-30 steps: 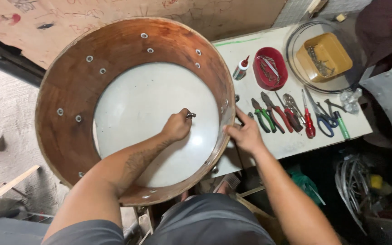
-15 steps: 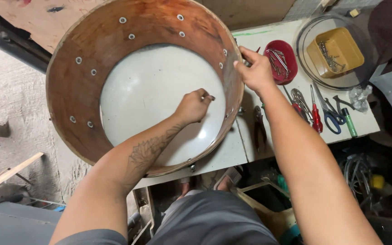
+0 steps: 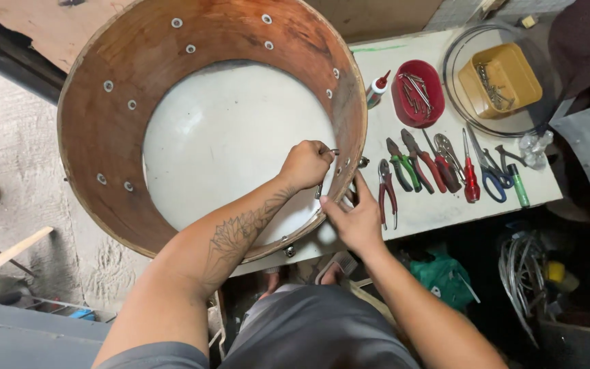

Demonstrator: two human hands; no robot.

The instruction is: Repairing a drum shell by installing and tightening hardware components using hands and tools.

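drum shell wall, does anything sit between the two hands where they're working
Only the wooden drum shell wall itself: the left hand works inside it, the right hand outside at the rim. Nothing else visible intervenes.

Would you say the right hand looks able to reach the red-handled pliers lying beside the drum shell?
Probably yes. The right hand rests at the drum shell rim, and the red-handled pliers lie just beside it on the white table, with nothing between them. It would first have to let go of the shell.
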